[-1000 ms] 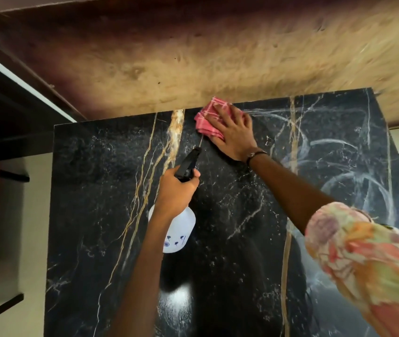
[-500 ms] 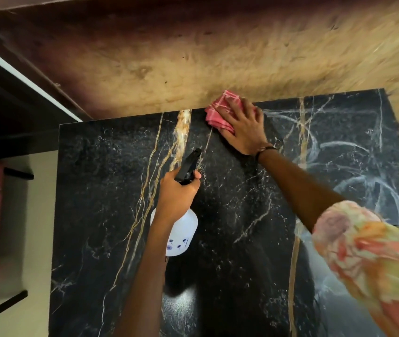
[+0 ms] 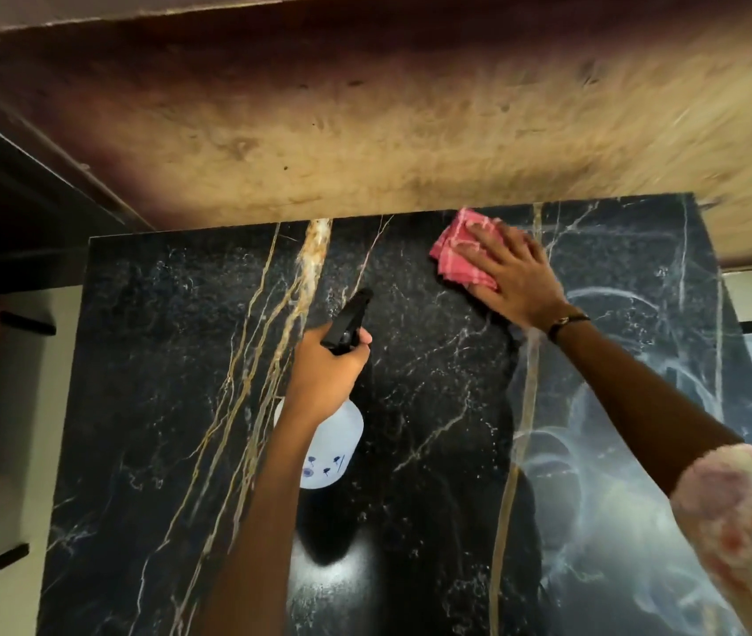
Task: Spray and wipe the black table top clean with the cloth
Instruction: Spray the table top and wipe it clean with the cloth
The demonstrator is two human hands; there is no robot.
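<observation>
1. Wiping is in hand: right hand (image 3: 514, 277) presses flat, fingers spread, on the cloth (image 3: 459, 259) at the table (image 3: 144, 360) far edge.
2. Left hand (image 3: 326, 371) grips the bottle (image 3: 330, 447), held above the centre.
3. Next, I judge: sweep the cloth across unwiped areas.

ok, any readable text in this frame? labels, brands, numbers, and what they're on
None readable.
Spray bottle, held in the left hand: small dark blue marks on the white body, too blurred to tell whether they are letters or pictures.
Pink cloth under the right hand: check pattern only, no text.
Black table top: veins and wipe streaks, no writing.
</observation>
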